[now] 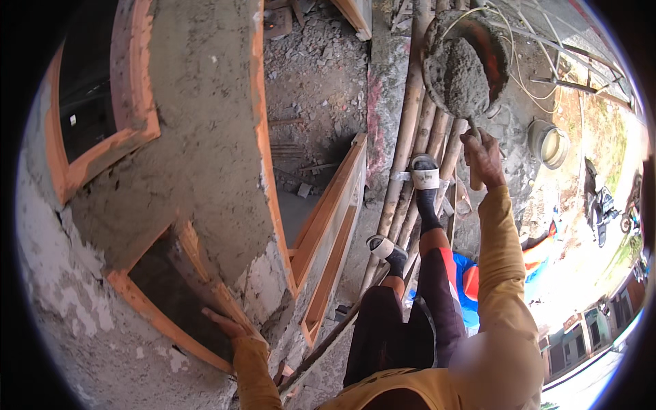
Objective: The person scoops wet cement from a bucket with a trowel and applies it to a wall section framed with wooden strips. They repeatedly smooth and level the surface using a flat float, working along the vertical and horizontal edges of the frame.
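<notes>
My right hand [484, 158] is closed round the handle of a trowel [475, 179]. The trowel's far end reaches to the near rim of a round basin [502, 61], which holds a heap of wet grey mortar [465, 78]. Its blade is hard to make out against the mortar. At the lower left, my left hand [229, 324] rests against the wooden frame [222, 298] of a small wall opening. Its fingers are stretched out, and it holds no tool.
My feet stand on bamboo poles [410, 147] laid side by side. A plastered wall [198, 164] with orange-edged openings rises on the left. To the right sits a metal bucket [549, 144], with a loose hose [523, 82] near the basin. Rubble [314, 75] covers the ground beyond the doorway.
</notes>
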A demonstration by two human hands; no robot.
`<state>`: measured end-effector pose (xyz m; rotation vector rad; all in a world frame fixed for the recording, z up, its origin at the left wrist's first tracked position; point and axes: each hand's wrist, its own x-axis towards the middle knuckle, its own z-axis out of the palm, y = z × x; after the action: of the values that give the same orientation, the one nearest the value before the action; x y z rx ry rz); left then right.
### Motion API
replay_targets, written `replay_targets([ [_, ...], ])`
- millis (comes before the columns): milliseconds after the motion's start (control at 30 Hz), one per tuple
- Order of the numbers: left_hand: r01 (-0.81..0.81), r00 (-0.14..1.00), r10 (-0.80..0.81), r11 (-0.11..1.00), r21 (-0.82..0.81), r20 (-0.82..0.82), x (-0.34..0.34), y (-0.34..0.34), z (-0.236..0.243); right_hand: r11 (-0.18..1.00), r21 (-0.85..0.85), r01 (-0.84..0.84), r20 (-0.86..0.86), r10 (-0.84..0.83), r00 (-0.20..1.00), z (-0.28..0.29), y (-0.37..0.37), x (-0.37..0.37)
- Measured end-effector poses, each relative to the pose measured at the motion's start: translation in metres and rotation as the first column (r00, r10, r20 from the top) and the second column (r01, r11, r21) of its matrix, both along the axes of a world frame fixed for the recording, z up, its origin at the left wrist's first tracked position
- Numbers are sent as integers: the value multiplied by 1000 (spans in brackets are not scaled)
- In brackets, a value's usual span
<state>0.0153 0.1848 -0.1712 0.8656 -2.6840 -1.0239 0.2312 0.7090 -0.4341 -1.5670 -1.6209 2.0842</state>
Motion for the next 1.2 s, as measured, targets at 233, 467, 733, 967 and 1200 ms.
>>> replay_targets([
  [233, 441, 897, -415, 841, -313, 149, 16, -30, -13, 945, -223, 239, -110, -268, 957, 109, -159, 46],
  [467, 542, 827, -562, 794, -275, 6, 9, -70, -13, 823, -295, 485, -153, -541, 827, 200, -308, 35],
  [733, 549, 830, -555, 797, -252, 54, 32, -34, 2, 949, 194, 248, -40, -245, 969, 202, -528, -54],
  [967, 547, 824, -565, 773, -322, 45, 20, -55, -3, 944, -217, -247, -276, 183, 944, 268, -560, 40],
  [1200, 477, 875, -472, 803, -356, 108, 15, -61, -11, 972, 233, 38, 143, -73, 987, 91, -345, 83],
])
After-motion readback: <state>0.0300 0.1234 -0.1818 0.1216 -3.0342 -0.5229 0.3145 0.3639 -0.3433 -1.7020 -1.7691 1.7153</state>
